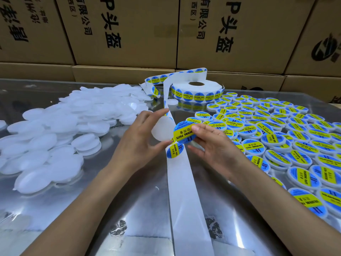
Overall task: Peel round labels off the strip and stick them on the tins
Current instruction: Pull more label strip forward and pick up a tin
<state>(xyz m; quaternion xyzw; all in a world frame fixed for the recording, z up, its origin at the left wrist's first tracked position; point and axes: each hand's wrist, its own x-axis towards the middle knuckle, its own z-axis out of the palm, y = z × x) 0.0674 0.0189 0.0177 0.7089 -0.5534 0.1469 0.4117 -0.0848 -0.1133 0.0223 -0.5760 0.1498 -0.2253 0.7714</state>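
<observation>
The left hand (140,137) fingers pinch a bare white tin (162,129) above the bench, while the right hand (212,143) fingers hold a peeled label (184,133) just right of it, nearly touching

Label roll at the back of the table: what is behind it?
Behind the label roll stand stacked cardboard boxes printed with black characters. The roll and its raised strip cover part of the lower boxes' fronts.
</observation>
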